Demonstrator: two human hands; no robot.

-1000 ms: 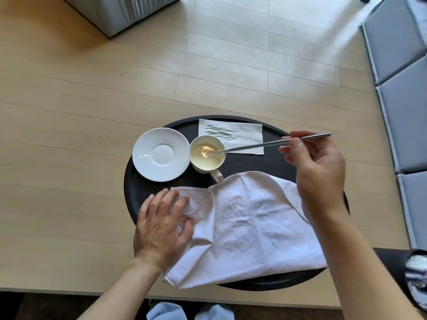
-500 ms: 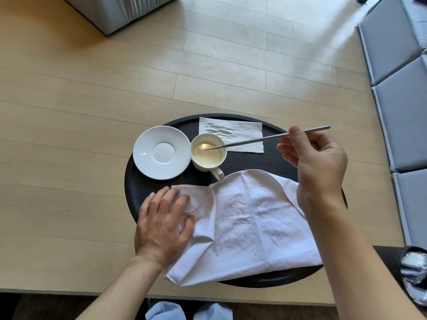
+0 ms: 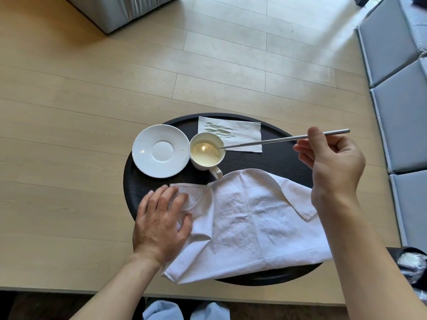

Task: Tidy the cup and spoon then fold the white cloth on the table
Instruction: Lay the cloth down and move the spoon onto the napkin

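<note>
Spoon (image 3: 272, 141) bowl end down inside cup (image 3: 207, 150) now, dipped below the rim on the side toward right hand (image 3: 332, 162); half a second back sat nearer the cup's middle, a second back much the same. Handle angle slightly steeper, hand slightly higher. Net change small: looks like stirring or parking the spoon in the cup, not a lift-out yet.

Implication for task: cup-and-spoon step in progress, not finished. Cup off the saucer (image 3: 161, 150), touching or just beside its rim, on the side toward the right hand. Cloth fold not started.

Right hand: raised above the tray (image 3: 272, 162), pinching the spoon handle near its far end between thumb and fingertips, remaining fingers curled under. Wrist bent down, forearm coming in from lower right.

Left hand (image 3: 160, 221): flat, fingers straight and spread, pressing the near-left corner of the white cloth (image 3: 249, 222). No change in placement over the last second. Holding nothing.

White cloth: rumpled, lying between the two forearms, just short of the cup handle, near edge hanging off the tray.

Paper napkin (image 3: 231, 132) beyond the cup, under the spoon shaft.
</note>
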